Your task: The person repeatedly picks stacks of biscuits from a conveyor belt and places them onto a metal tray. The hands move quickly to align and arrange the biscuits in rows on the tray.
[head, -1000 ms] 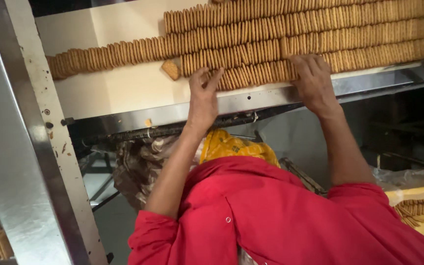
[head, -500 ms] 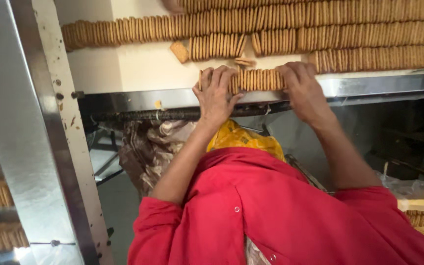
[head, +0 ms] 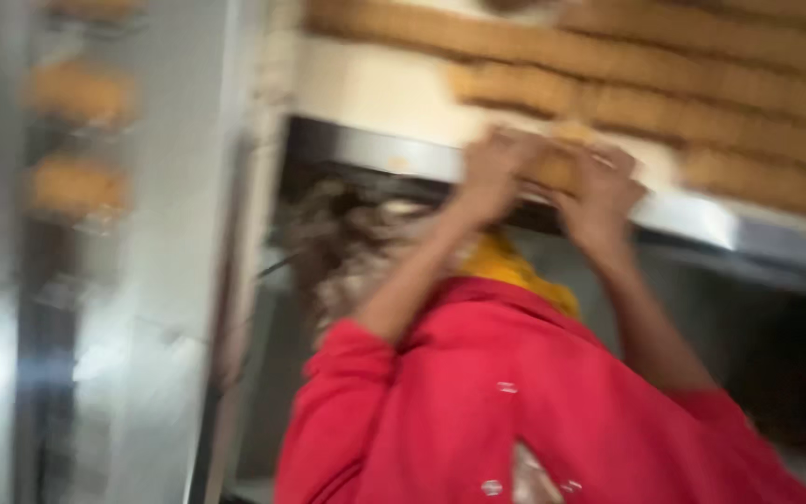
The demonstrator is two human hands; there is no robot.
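The view is blurred by motion. My left hand (head: pixel 494 173) and my right hand (head: pixel 601 191) are raised close together at the front edge of a white conveyor belt (head: pixel 375 93). They press a short row of brown biscuits (head: pixel 552 168) between them, just above the belt's metal lip (head: pixel 701 219). Long rows of the same biscuits (head: pixel 720 93) lie on the belt behind my hands. Both arms come up out of red sleeves (head: pixel 478 392).
A yellow cloth (head: pixel 515 266) and patterned fabric (head: pixel 347 252) hang below my hands. A metal upright (head: pixel 188 280) stands at the left, and beyond it is a rack with more biscuit stacks (head: pixel 76 187). The space under the conveyor is dark (head: pixel 776 345).
My hands have drawn closer together, squeezing the front row of biscuits into a shorter stack. The camera has swung, so the belt now sits to the right and the picture is blurred.
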